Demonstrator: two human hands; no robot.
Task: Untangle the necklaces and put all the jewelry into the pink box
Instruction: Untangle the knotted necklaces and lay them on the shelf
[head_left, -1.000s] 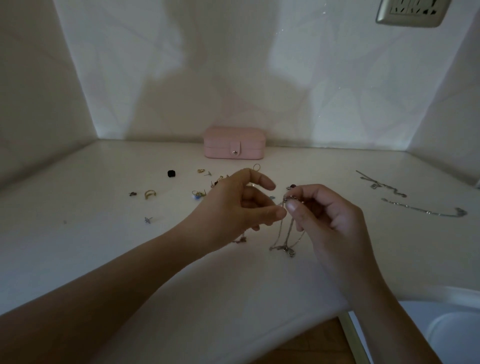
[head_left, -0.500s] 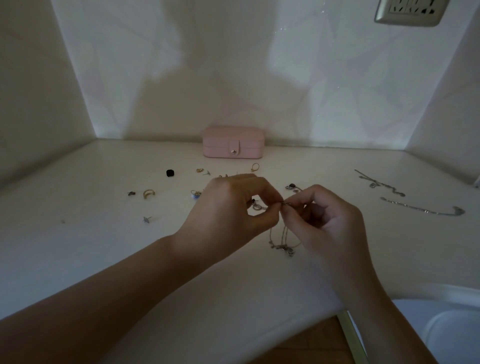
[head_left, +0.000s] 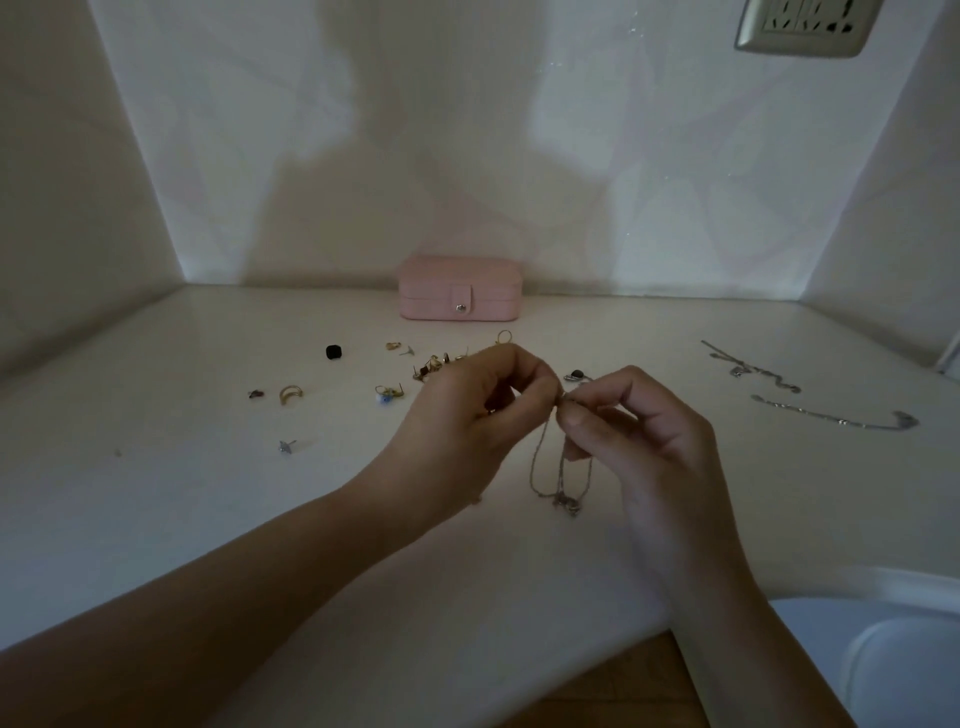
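Your left hand (head_left: 467, 415) and right hand (head_left: 639, 436) each pinch the tangled necklace (head_left: 558, 467) at centre frame, its loops hanging free, likely to expose the knot. The pink box (head_left: 460, 288) (latched) sits behind, against the wall.

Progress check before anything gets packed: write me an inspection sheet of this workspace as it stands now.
Surface: white tabletop, dimly lit.
Job's things: pink box closed, clasp fastened, against the back wall; tangled silver chain hangs from both hands; far necklace and near necklace lie stretched out at right; gold ring, stud and earring cluster lie loose left of centre.
Clutter: small black piece, too small to identify.
Grips: left hand and right hand both pinch the chain's top, fingertips nearly meeting.
Cables: nothing seen.
Surroundings: wall socket top right; white walls on three sides.
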